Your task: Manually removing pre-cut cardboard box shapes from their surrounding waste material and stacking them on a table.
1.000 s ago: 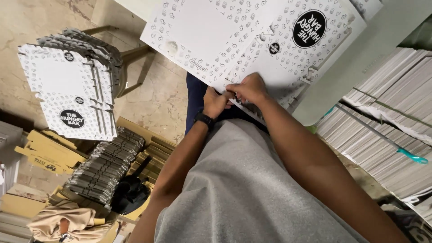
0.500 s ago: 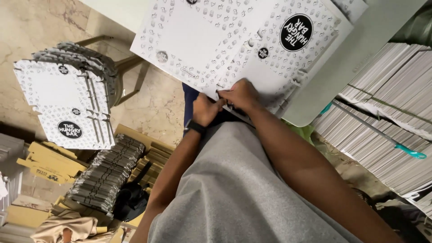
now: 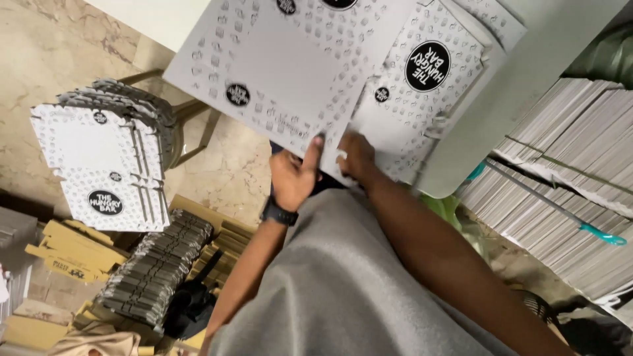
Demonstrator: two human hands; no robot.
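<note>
flat box blank (image 3: 290, 72): white, small grey icon print, black round badges | stacked blanks (image 3: 105, 158): same white-grey print | wristwatch (image 3: 278, 213): black | shirt (image 3: 343, 290): grey | floor (image 3: 59, 53): beige marble | strap (image 3: 597, 232): teal

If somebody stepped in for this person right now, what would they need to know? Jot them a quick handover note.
Left hand: grips the near edge of the flat white printed box sheet, thumb on top.
Right hand: pressed on the same near edge, beside the left hand, where the sheet overlaps a second sheet on the white table.
Done: a pile of the same printed sheets sits on a stool to the left; a dark bundle lies on the floor cartons.
Left: the held sheet is still flat, not folded up; tall bundled stacks wait on the right.
</note>
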